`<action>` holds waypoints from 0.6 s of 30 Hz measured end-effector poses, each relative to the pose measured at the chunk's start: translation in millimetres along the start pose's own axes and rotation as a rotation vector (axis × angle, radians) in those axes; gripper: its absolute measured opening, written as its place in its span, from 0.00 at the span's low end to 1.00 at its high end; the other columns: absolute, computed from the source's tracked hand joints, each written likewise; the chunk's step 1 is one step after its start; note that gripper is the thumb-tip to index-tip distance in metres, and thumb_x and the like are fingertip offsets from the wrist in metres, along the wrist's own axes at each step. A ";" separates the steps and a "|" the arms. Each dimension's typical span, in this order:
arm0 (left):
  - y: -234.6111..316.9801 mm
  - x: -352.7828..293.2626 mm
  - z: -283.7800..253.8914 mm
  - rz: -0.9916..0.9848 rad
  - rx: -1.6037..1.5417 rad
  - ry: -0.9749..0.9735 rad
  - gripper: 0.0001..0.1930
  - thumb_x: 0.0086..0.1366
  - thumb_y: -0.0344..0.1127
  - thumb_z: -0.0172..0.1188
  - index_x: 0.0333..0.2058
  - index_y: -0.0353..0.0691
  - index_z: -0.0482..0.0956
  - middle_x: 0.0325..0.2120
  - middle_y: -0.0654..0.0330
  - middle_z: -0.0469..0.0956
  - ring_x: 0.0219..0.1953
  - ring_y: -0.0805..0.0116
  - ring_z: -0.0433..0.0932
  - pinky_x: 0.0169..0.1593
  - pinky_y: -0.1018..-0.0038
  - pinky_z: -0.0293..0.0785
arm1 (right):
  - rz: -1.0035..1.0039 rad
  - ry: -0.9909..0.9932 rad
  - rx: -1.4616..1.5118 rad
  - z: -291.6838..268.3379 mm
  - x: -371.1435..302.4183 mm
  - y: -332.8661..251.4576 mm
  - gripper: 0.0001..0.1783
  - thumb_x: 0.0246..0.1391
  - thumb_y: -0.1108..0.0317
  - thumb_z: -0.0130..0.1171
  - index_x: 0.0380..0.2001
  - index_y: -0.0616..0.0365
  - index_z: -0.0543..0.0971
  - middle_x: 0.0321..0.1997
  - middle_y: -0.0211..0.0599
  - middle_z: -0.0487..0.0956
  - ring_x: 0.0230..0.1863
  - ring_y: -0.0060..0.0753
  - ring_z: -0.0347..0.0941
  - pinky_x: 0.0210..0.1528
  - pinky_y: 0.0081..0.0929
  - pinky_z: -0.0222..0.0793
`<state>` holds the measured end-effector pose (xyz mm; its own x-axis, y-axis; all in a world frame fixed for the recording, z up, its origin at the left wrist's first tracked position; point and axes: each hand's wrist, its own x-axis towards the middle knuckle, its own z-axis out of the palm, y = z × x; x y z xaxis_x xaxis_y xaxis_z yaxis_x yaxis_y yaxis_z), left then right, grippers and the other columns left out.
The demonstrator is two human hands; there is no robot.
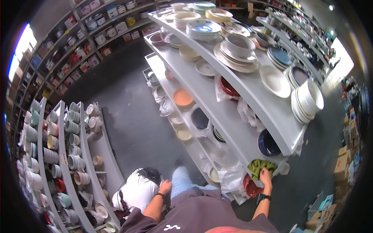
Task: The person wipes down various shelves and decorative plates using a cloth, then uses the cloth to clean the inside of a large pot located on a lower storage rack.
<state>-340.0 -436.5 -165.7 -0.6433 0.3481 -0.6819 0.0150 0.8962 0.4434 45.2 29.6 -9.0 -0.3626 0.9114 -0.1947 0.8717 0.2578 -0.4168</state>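
My right hand, with a dark watch on its wrist, is closed on a crumpled green cloth at the near end of the shelf rack. Just below the cloth are red bowls, partly hidden by my hand and the cloth. Dark blue stacked bowls sit on the shelf beyond it. My left hand is low beside my leg, its fingers curled; what they hold, if anything, is too small to make out. Close to its left is a rounded white shape with a dark top, which I cannot identify for sure.
A grey tiered rack with plates and bowls runs along my right. Another rack full of stacked bowls stands at left. Dark floor lies between them. Cardboard boxes line the far right; boxed goods fill the back-left shelves.
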 end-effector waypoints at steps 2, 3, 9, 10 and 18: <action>-22.4 25.9 -6.9 -0.036 -0.133 -0.027 0.18 0.57 0.41 0.48 0.37 0.34 0.80 0.37 0.42 0.79 0.46 0.45 0.77 0.51 0.60 0.71 | 0.003 0.012 -0.014 6.6 6.2 -1.8 0.06 0.49 0.73 0.56 0.26 0.62 0.71 0.22 0.51 0.73 0.25 0.50 0.71 0.30 0.38 0.65; -19.5 33.8 -13.2 -0.091 -0.201 -0.044 0.16 0.56 0.39 0.50 0.36 0.34 0.80 0.34 0.44 0.80 0.42 0.50 0.79 0.48 0.63 0.73 | 0.028 0.023 0.037 11.5 10.0 5.0 0.05 0.49 0.74 0.56 0.25 0.61 0.71 0.22 0.50 0.74 0.26 0.48 0.71 0.31 0.36 0.66; -79.5 66.7 -25.5 -0.166 -0.488 -0.235 0.12 0.52 0.31 0.51 0.29 0.32 0.81 0.22 0.54 0.81 0.24 0.63 0.81 0.33 0.69 0.77 | 0.069 0.056 -0.133 27.0 35.5 -80.4 0.05 0.46 0.69 0.54 0.24 0.58 0.71 0.27 0.56 0.76 0.34 0.64 0.72 0.38 0.54 0.64; -95.0 66.8 -22.2 -0.158 -0.441 -0.261 0.11 0.54 0.31 0.51 0.31 0.32 0.80 0.23 0.54 0.81 0.24 0.63 0.81 0.29 0.69 0.77 | 0.037 0.066 -0.116 37.5 49.0 -100.0 0.05 0.46 0.69 0.53 0.24 0.58 0.71 0.27 0.57 0.75 0.34 0.64 0.72 0.37 0.54 0.64; -74.9 96.6 -82.0 -0.111 -0.456 -0.245 0.14 0.53 0.38 0.54 0.31 0.34 0.82 0.21 0.56 0.81 0.24 0.64 0.81 0.34 0.72 0.77 | -0.082 0.049 -0.142 73.6 122.5 -171.5 0.06 0.50 0.70 0.48 0.29 0.60 0.72 0.31 0.56 0.77 0.37 0.65 0.71 0.39 0.55 0.64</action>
<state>-466.0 -492.6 -217.1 -0.4237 0.3612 -0.8307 -0.4125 0.7395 0.5320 -173.0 73.4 -26.8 -0.4212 0.8990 -0.1200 0.8787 0.3717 -0.2996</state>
